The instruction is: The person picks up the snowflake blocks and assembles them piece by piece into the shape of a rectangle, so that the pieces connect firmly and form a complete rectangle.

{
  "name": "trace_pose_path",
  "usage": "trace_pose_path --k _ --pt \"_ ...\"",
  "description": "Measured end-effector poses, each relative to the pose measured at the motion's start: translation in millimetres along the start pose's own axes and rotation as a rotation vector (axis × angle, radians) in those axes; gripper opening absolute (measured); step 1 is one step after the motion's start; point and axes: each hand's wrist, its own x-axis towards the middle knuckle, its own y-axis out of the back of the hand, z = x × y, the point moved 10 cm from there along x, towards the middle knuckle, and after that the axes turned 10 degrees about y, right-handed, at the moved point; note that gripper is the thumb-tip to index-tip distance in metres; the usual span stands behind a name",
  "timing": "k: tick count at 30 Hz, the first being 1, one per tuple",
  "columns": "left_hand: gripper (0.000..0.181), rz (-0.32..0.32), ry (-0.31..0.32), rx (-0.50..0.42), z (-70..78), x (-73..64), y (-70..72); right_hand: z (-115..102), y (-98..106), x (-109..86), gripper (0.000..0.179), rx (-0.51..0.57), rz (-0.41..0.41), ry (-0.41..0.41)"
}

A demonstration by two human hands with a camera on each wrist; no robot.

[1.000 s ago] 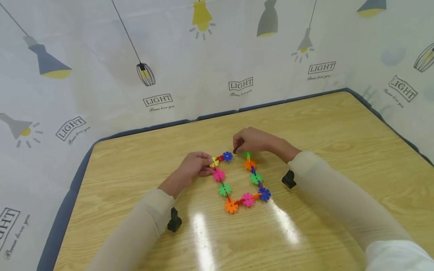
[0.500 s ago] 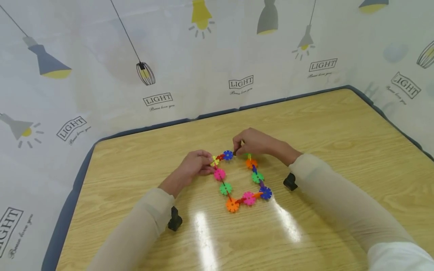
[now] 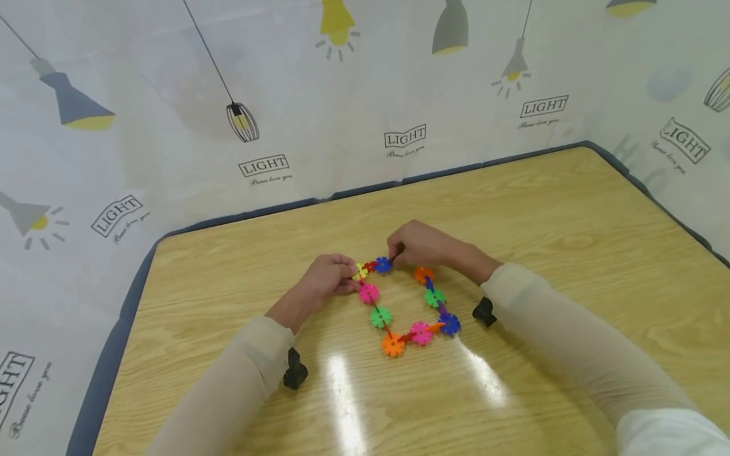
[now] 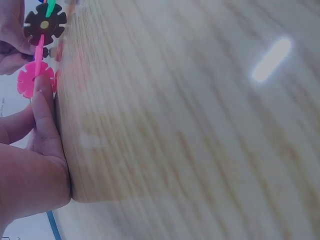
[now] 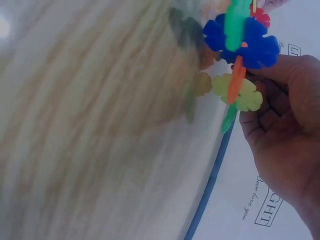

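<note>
Notched plastic snowflake discs are joined in a roughly four-sided chain on the table. My left hand [image 3: 326,278] pinches the yellow disc [image 3: 359,272] at the far left corner, just above a pink disc [image 3: 369,293]. From that corner a red disc [image 3: 370,266] leads to a blue disc [image 3: 383,265]. My right hand [image 3: 424,246] pinches a small dark disc [image 3: 395,259] against the blue disc's right edge; whether it is slotted in, I cannot tell. The right side ends near an orange disc [image 3: 423,274], partly behind that hand. In the right wrist view, a yellow-green disc [image 5: 250,97] hangs by the right fingers.
The wooden table [image 3: 228,266] surrounds the chain, with glare streaks in front. A patterned lamp-print cloth [image 3: 331,101] stands behind the table's dark far edge. Black wrist mounts [image 3: 294,370] sit below each forearm.
My right hand has shifted slightly left and nearer, bringing the dark disc to the blue disc. A green disc seen under this hand earlier is now hidden. The left hand stays put.
</note>
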Motion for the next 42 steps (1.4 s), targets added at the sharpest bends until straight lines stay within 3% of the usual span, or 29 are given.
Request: trace_pose_path --k 9,14,18,25,30,36,42 --pt "0.023 -0.004 0.026 0.005 -4.0 8.0 -2.7 8 -3 -1.0 0.002 0.001 -0.035 -0.037" --pt "0.022 0.019 0.034 0.006 -8.2 3.1 8.2 17 1 -2.0 0.021 0.09 -0.02 -0.065" --pt "0.022 0.025 0.039 0.015 -9.8 -1.0 14.3 36 9 -11.9 0.03 0.144 0.034 -0.168" --pt "0.021 0.001 0.02 0.019 -7.2 0.4 8.4 57 -6 -29.1 0.035 0.272 -0.06 -0.333" --pt "0.02 0.001 0.028 0.018 -8.7 4.2 3.5 67 -10 -35.4 0.027 0.417 0.021 -0.429" --pt "0.02 0.007 0.018 0.02 -4.8 2.8 1.4 65 -7 -36.8 0.024 0.527 0.095 -0.424" --pt "0.02 0.002 0.01 0.015 -1.6 3.5 0.6 61 -9 -32.9 0.023 0.569 0.091 -0.406"
